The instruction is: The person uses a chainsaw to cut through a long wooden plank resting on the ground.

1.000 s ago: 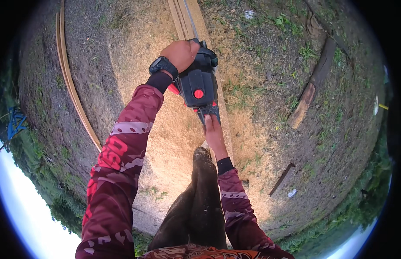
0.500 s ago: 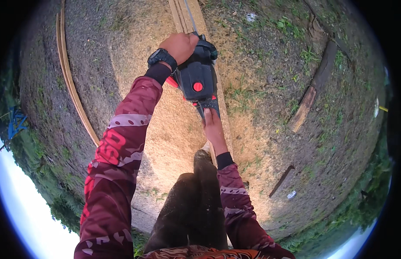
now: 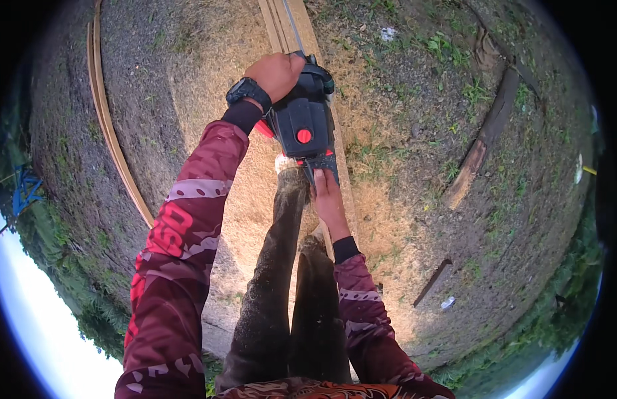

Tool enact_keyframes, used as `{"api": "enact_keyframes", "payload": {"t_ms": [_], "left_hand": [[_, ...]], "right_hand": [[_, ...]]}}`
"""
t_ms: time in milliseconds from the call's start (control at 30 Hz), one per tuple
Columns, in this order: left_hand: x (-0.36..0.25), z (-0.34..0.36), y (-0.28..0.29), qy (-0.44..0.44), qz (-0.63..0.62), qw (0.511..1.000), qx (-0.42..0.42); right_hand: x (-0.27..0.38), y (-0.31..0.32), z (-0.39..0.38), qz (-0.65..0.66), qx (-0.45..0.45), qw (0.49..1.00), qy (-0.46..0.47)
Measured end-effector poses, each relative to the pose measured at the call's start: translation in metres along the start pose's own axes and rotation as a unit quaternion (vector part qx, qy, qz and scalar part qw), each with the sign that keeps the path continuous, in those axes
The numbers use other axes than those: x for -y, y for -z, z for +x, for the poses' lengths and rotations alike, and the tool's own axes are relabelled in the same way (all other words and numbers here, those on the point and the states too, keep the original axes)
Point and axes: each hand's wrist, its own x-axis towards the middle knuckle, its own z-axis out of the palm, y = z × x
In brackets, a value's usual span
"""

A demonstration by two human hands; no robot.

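A black chainsaw with red parts (image 3: 298, 123) sits over a long pale timber (image 3: 275, 23), its narrow bar (image 3: 288, 20) running along the wood toward the top edge. My left hand (image 3: 275, 76), wearing a dark watch, is closed on the saw's front handle. My right hand (image 3: 328, 203) grips the rear handle just below the red-buttoned cover. My left leg (image 3: 275, 266) reaches forward on pale sawdust, its shoe partly behind the saw body. My right leg (image 3: 315, 299) stands further back, beside the timber.
Two long thin planks (image 3: 109, 126) lie at the left. A dark, weathered log (image 3: 488, 126) and a short dark strip (image 3: 433, 282) lie on the grassy ground (image 3: 415, 120) at the right. Pale sawdust (image 3: 375, 206) spreads around my feet; blue material (image 3: 26, 186) shows at the far left.
My left leg has stepped forward, its shoe now appearing just below the saw. The saw and both hands have shifted slightly up and left in the view since a second ago.
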Motion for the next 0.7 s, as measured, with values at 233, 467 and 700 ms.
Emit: {"api": "enact_keyframes", "payload": {"t_ms": [233, 467, 700], "left_hand": [[0.012, 0.013, 0.000, -0.019, 0.016, 0.999, -0.025], [0.006, 0.009, 0.006, 0.001, 0.002, 1.000, 0.009], [0.016, 0.025, 0.006, -0.049, 0.053, 0.997, -0.024]], "right_hand": [[0.018, -0.009, 0.014, -0.052, -0.017, 0.998, -0.002], [0.019, -0.006, 0.007, -0.045, -0.005, 0.999, -0.012], [0.026, -0.010, 0.016, -0.029, -0.007, 1.000, 0.000]]}}
